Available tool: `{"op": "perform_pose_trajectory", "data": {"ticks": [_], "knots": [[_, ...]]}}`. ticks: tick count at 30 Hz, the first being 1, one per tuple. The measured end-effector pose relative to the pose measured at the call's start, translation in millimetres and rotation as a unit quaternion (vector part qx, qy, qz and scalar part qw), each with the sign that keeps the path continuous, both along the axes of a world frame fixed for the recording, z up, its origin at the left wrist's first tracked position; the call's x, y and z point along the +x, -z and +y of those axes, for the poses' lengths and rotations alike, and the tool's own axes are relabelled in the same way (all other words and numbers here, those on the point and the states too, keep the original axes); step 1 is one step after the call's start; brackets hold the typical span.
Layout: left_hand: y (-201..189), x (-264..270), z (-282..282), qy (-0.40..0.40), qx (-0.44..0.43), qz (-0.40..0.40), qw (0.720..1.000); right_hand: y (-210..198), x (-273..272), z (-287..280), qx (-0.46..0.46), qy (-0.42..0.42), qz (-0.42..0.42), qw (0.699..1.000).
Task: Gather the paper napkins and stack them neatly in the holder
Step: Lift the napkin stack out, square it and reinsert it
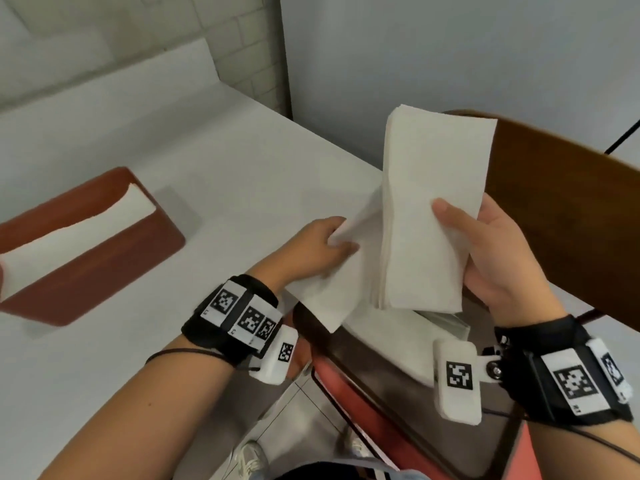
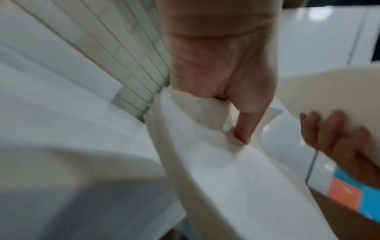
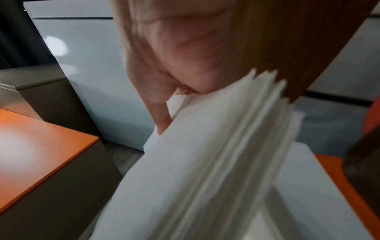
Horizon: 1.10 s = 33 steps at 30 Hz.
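Wrist bands w/ black-and-white tags are sitting closest to the lens at 6 o'clock, one on each forearm. Going L to R: at 9 o'clock a brown napkin holder is lying on the white table, w/ white napkins showing through its long top slot. Left hand, just below centre, is pinching a loose napkin between thumb and fingers; the sheet is hanging off the table edge, its right side touching the thick stack. In the left wrist view the thumb is pressing into the paper, blurred. Right hand, at 3 o'clock, is clamping a thick napkin stack, thumb on the front, fingers wrapping behind, stack standing near upright. More napkins are lying on the chair seat below it, approx 5 o'clock. Wooden chair back is curving behind the right hand.
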<state>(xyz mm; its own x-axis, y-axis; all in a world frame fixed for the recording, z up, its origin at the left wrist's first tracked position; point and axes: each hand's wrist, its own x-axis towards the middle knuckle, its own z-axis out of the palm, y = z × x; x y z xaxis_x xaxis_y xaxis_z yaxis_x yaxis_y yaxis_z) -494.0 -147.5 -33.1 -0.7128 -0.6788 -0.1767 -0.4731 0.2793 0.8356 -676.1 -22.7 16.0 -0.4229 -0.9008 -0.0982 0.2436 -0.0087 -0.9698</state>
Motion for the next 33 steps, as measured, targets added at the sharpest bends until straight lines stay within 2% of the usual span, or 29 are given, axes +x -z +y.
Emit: {"op": "perform_pose_trajectory", "data": {"ticks": [3, 6, 9, 16, 22, 27, 33], "knots": [[-16.3, 51.4, -7.3, -0.120, 0.033, 0.087, 0.988, -8.3, 31.3, -26.8, -0.006, -0.037, -0.012, 0.999], [-33.9, 107.3, -10.4, -0.232, 0.066, 0.174, 0.955, -21.0, 73.8, -59.8, -0.008, -0.088, -0.035, 0.995], [-51.4, 163.0, -11.5, -0.308, 0.081, 0.233, 0.919, -32.0, 128.5, -93.4, -0.018, -0.169, -0.026, 0.985], [-72.4, 272.9, -20.4, -0.425, 0.069, 0.255, 0.866, -52.5, 275.4, -140.8, -0.038, -0.279, 0.006, 0.960], [-70.5, 332.2, -28.2, -0.445, 0.129, 0.312, 0.829, -49.2, 348.0, -164.1, -0.050, -0.276, 0.032, 0.959], [-71.9, 345.2, -38.0, -0.438, 0.105, 0.329, 0.830, -41.3, 376.8, -180.2, -0.071, -0.243, 0.175, 0.951], [-83.8, 334.8, -53.4, -0.411, 0.087, 0.379, 0.825, -44.9, 377.2, -202.7, -0.114, -0.230, 0.199, 0.946]]}}
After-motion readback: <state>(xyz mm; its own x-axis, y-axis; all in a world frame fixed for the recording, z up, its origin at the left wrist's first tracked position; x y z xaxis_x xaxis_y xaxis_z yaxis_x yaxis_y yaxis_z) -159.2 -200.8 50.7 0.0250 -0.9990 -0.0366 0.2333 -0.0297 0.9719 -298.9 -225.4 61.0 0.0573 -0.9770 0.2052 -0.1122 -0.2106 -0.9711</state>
